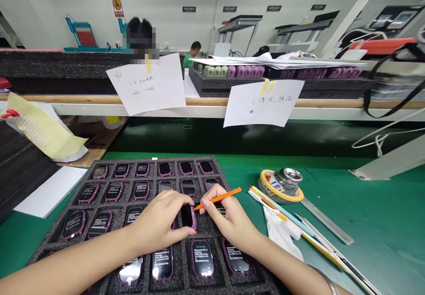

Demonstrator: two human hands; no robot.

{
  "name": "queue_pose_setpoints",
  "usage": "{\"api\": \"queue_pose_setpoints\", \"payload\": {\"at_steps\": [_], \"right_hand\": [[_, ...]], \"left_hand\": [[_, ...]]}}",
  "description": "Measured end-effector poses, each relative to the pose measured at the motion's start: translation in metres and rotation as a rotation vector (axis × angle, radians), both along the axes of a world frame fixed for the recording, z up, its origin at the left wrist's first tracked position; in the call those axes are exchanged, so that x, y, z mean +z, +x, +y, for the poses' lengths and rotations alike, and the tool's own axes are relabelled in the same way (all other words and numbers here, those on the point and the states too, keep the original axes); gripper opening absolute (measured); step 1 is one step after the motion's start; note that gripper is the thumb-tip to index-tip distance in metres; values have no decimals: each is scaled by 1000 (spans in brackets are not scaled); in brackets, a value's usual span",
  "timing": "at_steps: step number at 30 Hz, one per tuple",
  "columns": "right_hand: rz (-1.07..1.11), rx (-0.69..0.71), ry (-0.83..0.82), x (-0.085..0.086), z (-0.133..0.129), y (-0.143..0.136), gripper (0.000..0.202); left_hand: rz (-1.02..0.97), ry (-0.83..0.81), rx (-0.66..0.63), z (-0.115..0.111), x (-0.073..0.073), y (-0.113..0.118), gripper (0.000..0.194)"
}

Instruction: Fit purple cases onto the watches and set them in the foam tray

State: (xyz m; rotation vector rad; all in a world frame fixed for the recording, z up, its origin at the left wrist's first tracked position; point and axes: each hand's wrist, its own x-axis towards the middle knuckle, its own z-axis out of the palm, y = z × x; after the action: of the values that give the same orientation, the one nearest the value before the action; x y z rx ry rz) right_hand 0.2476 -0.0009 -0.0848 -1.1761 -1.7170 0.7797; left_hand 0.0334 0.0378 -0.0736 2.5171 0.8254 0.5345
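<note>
Our left hand [168,217] pinches a watch [187,217] between thumb and index finger, over the middle part of the foam tray [220,172]. The watch is a rounded rectangle with a dark glossy face and a smooth purple rim; whether it is lifted off the foam, we cannot tell. Our right hand [223,215] pinches a slim orange stick [226,195], its pointed tip at the rim's right side.

The foam tray is dark, speckled and grainy, cut into square pockets where other purple watches [202,259] lie, several with lit text. Thin foam walls stand close around our fingers. Beyond the tray's right edge, smooth green counter [244,175] shows as far as a yellow-edged tape roll [300,196] with a metal-topped bottle [289,180] inside its ring.

Right of the tray also lie slender pens [288,219], a crumpled white cloth [275,228] and a flat metal ruler [327,220]. Behind the tray, a shelf [206,105] runs across, two paper notes [265,104] hanging from it. A white slab [49,192] lies left of the tray.
</note>
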Motion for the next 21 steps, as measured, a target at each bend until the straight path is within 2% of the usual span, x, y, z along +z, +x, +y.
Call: {"api": "queue_pose_setpoints", "payload": {"at_steps": [8, 12, 16, 21], "right_hand": [[14, -9, 30, 5, -4, 3, 19], [131, -133, 16, 8, -9, 20, 19], [294, -296, 6, 0, -9, 37, 25], [447, -313, -35, -13, -6, 41, 32]], "left_hand": [[51, -8, -14, 1, 6, 1, 35], [87, 22, -37, 0, 15, 7, 35], [93, 61, -115, -1, 16, 31, 36], [97, 116, -227, 2, 3, 70, 42]]}}
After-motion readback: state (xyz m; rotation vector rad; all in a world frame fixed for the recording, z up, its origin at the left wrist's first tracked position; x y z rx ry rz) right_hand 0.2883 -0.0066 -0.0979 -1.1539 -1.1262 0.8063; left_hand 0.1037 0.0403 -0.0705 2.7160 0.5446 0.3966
